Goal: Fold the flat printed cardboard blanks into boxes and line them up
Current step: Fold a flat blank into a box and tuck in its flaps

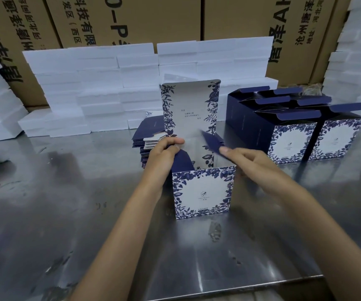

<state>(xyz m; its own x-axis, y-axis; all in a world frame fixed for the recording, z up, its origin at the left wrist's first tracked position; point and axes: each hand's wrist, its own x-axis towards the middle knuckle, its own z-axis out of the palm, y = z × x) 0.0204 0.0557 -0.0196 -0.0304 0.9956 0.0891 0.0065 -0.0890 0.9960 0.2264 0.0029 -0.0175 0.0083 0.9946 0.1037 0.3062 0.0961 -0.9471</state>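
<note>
Your left fingers (175,141) curl over the box's (203,191) left side flap, thumb tucked behind it. Your right fingers (226,151) pinch the blurred right flap (211,142), lifted above the opening. The box stands upright near the worktop's (66,213) middle, its tall lid panel (191,105) up at the back. Just behind it lies a stack of flat blanks (144,140). Toward the right edge, finished boxes (292,142) stand in rows, lids open. White foam blocks (92,83) line the back edge, with cartons (131,18) behind them.
</note>
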